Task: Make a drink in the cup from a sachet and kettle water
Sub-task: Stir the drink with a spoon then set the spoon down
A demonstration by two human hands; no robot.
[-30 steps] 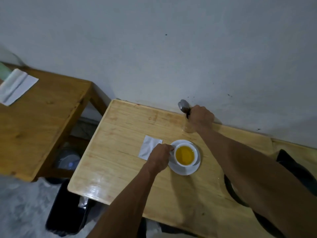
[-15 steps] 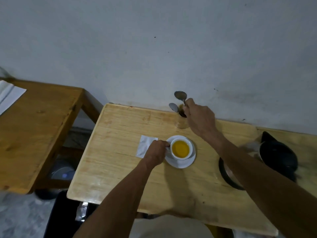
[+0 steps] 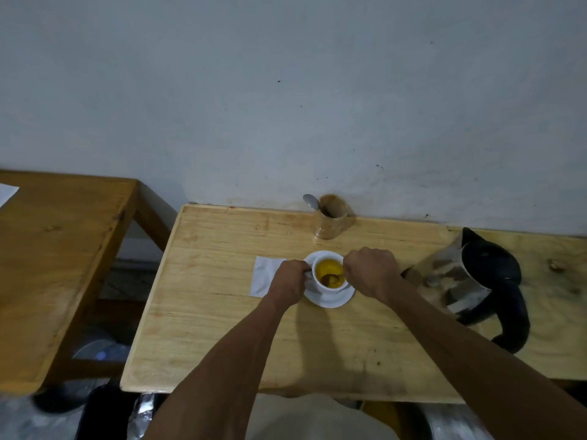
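On the light wooden bench [image 3: 222, 312], right at its middle, sits the white cup [image 3: 328, 274] on its white saucer [image 3: 330, 299], filled with yellow-orange liquid. The left hand [image 3: 290, 282] is tucked against the cup's left side, fingers curled shut at the handle, though the handle itself is hidden under them. The right hand [image 3: 371, 271] comes in from the other side, fingers pinched tight on the stem of a spoon [image 3: 332, 277], and the bowl of that spoon is down in the drink, showing brown through the liquid. Just left of the saucer, partly under the left hand, lies the white sachet [image 3: 265, 276], flat on the wood. At the back edge, against the grey wall [image 3: 286, 90], stands a wooden holder [image 3: 332, 219] with a second spoon [image 3: 311, 201] poking out of it, bowl upward. Off to the right is the steel kettle [image 3: 473, 277] with its black lid and handle, standing near the right forearm. A darker wooden table [image 3: 57, 265] stands apart on the left, with a gap between the two.
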